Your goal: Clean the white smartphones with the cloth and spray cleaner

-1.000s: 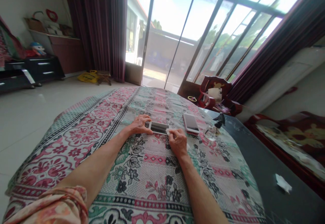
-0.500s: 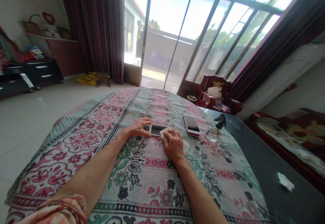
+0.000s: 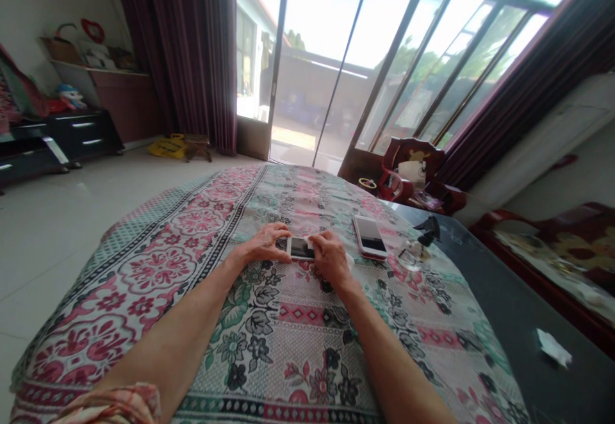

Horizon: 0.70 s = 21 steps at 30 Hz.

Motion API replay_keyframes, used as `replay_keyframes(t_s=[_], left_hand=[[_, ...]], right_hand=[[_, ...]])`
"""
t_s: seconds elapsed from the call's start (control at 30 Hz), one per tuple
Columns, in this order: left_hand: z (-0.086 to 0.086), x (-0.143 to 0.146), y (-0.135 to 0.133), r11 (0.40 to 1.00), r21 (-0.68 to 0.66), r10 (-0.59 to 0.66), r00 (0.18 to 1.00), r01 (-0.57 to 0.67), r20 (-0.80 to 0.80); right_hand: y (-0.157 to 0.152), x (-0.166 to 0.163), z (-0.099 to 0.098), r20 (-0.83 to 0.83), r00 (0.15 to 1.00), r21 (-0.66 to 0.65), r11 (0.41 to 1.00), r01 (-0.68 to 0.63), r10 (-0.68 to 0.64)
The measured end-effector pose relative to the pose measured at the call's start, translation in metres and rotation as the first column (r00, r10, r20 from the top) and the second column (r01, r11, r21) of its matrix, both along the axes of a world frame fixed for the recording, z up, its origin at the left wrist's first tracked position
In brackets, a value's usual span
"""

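Observation:
A white-framed phone [image 3: 302, 248] lies flat on the flowered cloth [image 3: 202, 232] in the middle of the table. My left hand [image 3: 265, 243] rests on its left end, fingers curled down against it. My right hand [image 3: 328, 254] covers its right end, fingers closed round a small white wipe [image 3: 310, 242] pressed on the screen. A second, pink phone [image 3: 369, 237] lies face up just to the right, apart from both hands.
A small spray bottle [image 3: 419, 244] lies beyond the pink phone at the cloth's edge. A crumpled white scrap [image 3: 552, 348] sits on the dark glass tabletop [image 3: 509, 328] at the right. Carved red chairs [image 3: 413, 174] stand behind, before the glass doors.
My right hand has slid leftwards along the phone with the wipe, so it now covers much of the screen. My left hand has stayed on the phone's left end.

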<state>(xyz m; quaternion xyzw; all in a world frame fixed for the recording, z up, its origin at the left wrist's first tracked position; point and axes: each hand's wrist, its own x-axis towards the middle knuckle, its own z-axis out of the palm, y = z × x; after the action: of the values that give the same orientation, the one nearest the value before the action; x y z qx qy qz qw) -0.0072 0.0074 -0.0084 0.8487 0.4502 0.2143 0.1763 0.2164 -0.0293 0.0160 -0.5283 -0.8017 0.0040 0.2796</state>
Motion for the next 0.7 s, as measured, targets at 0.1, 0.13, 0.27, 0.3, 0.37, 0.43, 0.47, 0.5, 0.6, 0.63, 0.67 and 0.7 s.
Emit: replay_keyframes(t_s=[0.1, 0.13, 0.27, 0.3, 0.37, 0.43, 0.47, 0.5, 0.6, 0.63, 0.67, 0.7], left_hand=[[-0.001, 0.0, 0.0, 1.0, -0.001, -0.005, 1.0, 0.005, 0.011], [-0.001, -0.001, 0.0, 1.0, -0.003, -0.008, 1.0, 0.008, 0.014], [-0.001, -0.001, 0.0, 1.0, -0.011, -0.004, 1.0, 0.004, 0.014], [-0.001, -0.001, -0.001, 1.0, -0.016, 0.002, 1.0, -0.002, 0.013], [0.001, -0.001, -0.002, 1.0, -0.028, 0.007, 1.0, -0.007, 0.011], [0.003, -0.001, -0.004, 0.999, -0.038, 0.004, 1.0, -0.004, 0.009], [0.004, -0.001, -0.005, 0.999, -0.039, 0.001, 1.0, -0.001, 0.007], [0.006, 0.0, -0.005, 0.999, -0.039, 0.001, 1.0, -0.001, 0.004], [0.009, 0.0, -0.007, 0.999, -0.032, 0.004, 1.0, -0.004, -0.01], [0.01, 0.0, -0.008, 0.999, -0.033, 0.005, 1.0, -0.005, -0.016], [0.011, 0.0, -0.008, 0.999, -0.039, 0.003, 1.0, -0.004, -0.024], [0.012, 0.0, -0.008, 0.999, -0.05, -0.001, 1.0, -0.001, -0.031]], right_hand=[[-0.002, -0.012, -0.001, 0.141, 0.99, -0.043, 0.999, -0.015, 0.021], [-0.004, -0.014, 0.0, 0.164, 0.986, -0.053, 0.998, -0.019, 0.027], [-0.019, -0.01, 0.01, 0.115, 0.983, -0.128, 0.984, -0.127, 0.142], [-0.023, -0.005, 0.014, 0.077, 0.978, -0.174, 0.968, -0.178, 0.194], [-0.027, 0.005, 0.02, -0.015, 0.961, -0.263, 0.926, -0.27, 0.276], [-0.026, 0.014, 0.025, -0.075, 0.964, -0.234, 0.935, -0.267, 0.257], [-0.024, 0.016, 0.026, -0.082, 0.971, -0.197, 0.952, -0.236, 0.223], [-0.02, 0.017, 0.026, -0.076, 0.98, -0.159, 0.968, -0.193, 0.183], [-0.005, 0.009, 0.019, -0.022, 0.995, -0.099, 0.991, -0.096, 0.094], [0.0, 0.004, 0.016, 0.001, 0.997, -0.091, 0.992, -0.081, 0.082], [0.005, -0.002, 0.013, 0.025, 0.997, -0.085, 0.994, -0.074, 0.076], [0.009, -0.008, 0.01, 0.05, 0.996, -0.081, 0.994, -0.07, 0.074]])
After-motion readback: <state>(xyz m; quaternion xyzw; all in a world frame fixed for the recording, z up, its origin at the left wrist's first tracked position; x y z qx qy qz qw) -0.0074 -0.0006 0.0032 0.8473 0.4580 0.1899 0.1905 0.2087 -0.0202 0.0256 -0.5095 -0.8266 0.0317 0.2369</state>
